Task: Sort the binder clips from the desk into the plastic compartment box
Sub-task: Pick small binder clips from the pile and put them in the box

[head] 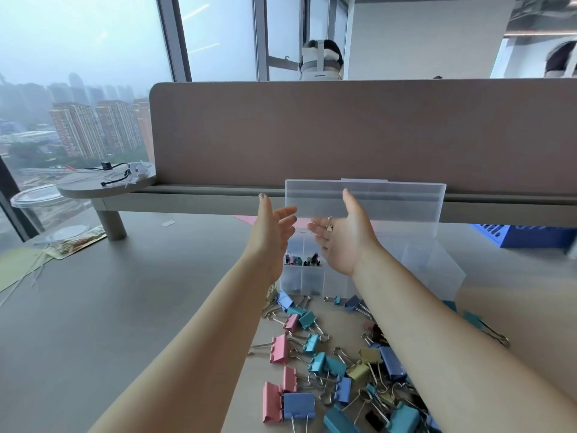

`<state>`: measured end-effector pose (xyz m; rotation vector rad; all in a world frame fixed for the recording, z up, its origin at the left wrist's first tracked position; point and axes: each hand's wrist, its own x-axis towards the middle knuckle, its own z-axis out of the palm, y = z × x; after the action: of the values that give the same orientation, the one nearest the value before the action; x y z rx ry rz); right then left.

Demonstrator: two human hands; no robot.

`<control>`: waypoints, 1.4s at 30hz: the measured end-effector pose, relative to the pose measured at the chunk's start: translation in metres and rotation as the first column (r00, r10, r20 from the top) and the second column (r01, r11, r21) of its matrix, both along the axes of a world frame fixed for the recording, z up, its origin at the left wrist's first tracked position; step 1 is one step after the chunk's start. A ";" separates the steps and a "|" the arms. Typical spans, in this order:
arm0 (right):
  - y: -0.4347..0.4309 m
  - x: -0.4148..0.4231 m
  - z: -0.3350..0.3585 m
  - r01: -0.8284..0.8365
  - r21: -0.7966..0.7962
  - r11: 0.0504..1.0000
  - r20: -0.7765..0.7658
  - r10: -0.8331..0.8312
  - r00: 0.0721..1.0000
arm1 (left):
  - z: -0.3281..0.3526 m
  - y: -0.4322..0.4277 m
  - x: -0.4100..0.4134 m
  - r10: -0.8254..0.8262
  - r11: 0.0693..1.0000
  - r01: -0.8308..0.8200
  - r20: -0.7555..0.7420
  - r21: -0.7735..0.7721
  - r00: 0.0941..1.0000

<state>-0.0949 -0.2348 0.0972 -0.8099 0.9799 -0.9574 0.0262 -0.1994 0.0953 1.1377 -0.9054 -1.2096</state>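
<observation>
A clear plastic compartment box (415, 264) stands on the desk ahead of me, its lid (390, 198) raised upright against the partition. Small dark clips lie in one front left compartment (301, 260). A heap of pink, blue, teal and yellow binder clips (331, 364) is spread on the desk in front of the box. My left hand (273, 232) and my right hand (342, 235) hover above the box's left part, palms facing each other, fingers spread, holding nothing. My right hand wears a ring.
A brown desk partition (343, 132) runs across behind the box. A round shelf (106, 182) with cables stands at the left, a clear cup (37, 207) and papers (75, 245) beside it. A blue box (530, 235) sits at the right. Two people sit beyond the partition.
</observation>
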 end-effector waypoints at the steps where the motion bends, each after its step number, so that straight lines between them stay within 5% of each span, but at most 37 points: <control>1: 0.003 -0.001 0.002 -0.024 -0.007 1.000 -0.004 0.024 1.000 | 0.001 0.003 0.000 0.003 1.000 -0.003 0.007 -0.003 1.000; 13: 0.011 0.002 0.003 -0.171 -0.170 0.971 -0.346 0.104 0.933 | 0.001 0.031 0.016 0.072 0.997 -0.072 0.013 0.036 0.997; 19: 0.037 -0.013 -0.005 -0.137 -0.473 0.870 -0.548 -0.169 0.820 | -0.003 0.050 0.018 0.076 0.995 -0.093 0.280 0.046 0.957; 22: 0.059 -0.034 -0.011 -0.315 -0.556 0.769 -0.687 -0.213 0.694 | -0.009 0.062 0.018 0.041 0.999 -0.049 0.523 0.002 0.851; 25: 0.076 -0.052 -0.022 -0.511 -0.449 0.733 -0.870 -0.228 0.438 | -0.019 0.074 0.019 -0.013 0.999 0.037 0.837 -0.008 0.547; 27: 0.084 -0.059 -0.031 -0.557 -0.372 0.743 -0.919 -0.209 0.334 | -0.023 0.081 0.017 -0.057 0.996 0.084 0.894 0.021 0.445; 31: 0.093 -0.058 -0.041 -0.611 -0.296 0.734 -0.951 -0.166 0.261 | -0.027 0.092 0.011 -0.118 0.987 0.143 0.933 0.073 0.340; 36: 0.084 -0.051 -0.050 -0.674 -0.168 0.720 -0.981 -0.190 0.041 | -0.027 0.097 0.014 -0.119 0.985 0.158 0.937 0.070 0.327; 42: 0.089 -0.046 -0.048 -0.678 -0.272 0.683 -0.959 -0.249 0.134 | -0.032 0.095 0.012 -0.134 0.974 0.219 0.934 0.062 0.332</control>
<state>-0.1413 -0.1460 0.0488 -2.4549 1.5239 -0.2858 0.0385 -0.1047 0.0635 1.7376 -1.9951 -0.5390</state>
